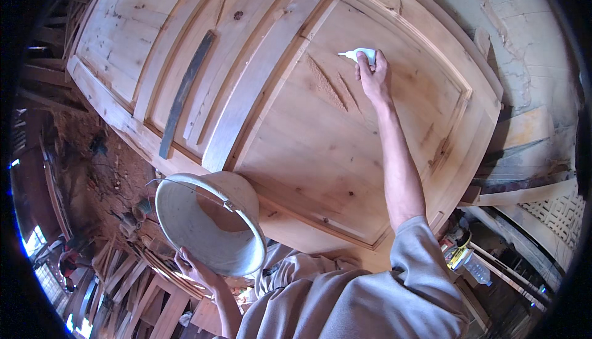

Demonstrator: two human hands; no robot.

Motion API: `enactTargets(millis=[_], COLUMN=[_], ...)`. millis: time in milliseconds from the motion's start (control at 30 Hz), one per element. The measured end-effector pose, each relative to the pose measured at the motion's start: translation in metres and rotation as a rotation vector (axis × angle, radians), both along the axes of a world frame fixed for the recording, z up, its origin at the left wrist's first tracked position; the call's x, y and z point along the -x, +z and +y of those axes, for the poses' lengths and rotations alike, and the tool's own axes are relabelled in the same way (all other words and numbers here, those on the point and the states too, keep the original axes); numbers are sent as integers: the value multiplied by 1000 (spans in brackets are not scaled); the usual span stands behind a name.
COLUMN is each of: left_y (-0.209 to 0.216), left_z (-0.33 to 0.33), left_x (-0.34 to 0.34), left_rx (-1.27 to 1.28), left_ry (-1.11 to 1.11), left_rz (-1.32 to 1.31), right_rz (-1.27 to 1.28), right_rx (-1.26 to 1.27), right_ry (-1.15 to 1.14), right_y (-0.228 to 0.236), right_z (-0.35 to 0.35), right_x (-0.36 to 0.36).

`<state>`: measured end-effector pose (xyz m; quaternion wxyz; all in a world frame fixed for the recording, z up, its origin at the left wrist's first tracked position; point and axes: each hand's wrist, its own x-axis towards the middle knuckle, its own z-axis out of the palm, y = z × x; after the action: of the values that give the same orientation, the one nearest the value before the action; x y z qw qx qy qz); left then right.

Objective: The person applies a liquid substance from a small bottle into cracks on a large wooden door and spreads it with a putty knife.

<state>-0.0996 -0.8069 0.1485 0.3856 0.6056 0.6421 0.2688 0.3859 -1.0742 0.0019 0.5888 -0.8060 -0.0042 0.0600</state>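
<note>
My right hand (pixel 375 80) is closed around a small white squeeze bottle (pixel 362 55) with a thin pointed nozzle, held over a wooden door (pixel 308 160). The nozzle points left, just above the upper end of a line of sawdust (pixel 325 82) on the panel. A second, thinner sawdust line (pixel 348 92) lies beside it. Low on the left, my left hand (pixel 196 271) grips the lower rim of a whitish bucket (pixel 191 222). The bucket is tilted with its mouth toward me, and brown sawdust (pixel 219 209) shows inside. Part of my left hand's fingers is hidden by the bucket.
A dark, narrow strip (pixel 187 95) lies across the door's left part. Wood offcuts (pixel 132 299) are heaped at lower left beside brown ground (pixel 102 172). A clear plastic bottle (pixel 476 269) stands at lower right. A pale, dusty surface (pixel 524 37) borders the door's right side.
</note>
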Motion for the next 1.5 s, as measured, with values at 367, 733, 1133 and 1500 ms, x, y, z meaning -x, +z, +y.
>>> enactTargets(millis=[367, 733, 1133, 1500], left_y=[-1, -12, 1, 0], left_z=[-4, 4, -4, -3], left_x=[-6, 12, -7, -4], left_rx=[17, -50, -83, -93], left_ry=[15, -30, -15, -77], left_rz=[-51, -44, 72, 100], right_rz=[10, 48, 89, 165], right_rx=[-28, -36, -392, -528], right_ry=[1, 16, -207, -659], right_y=[1, 8, 20, 29], right_z=[-2, -3, -22, -135], right_x=[-2, 2, 22, 68])
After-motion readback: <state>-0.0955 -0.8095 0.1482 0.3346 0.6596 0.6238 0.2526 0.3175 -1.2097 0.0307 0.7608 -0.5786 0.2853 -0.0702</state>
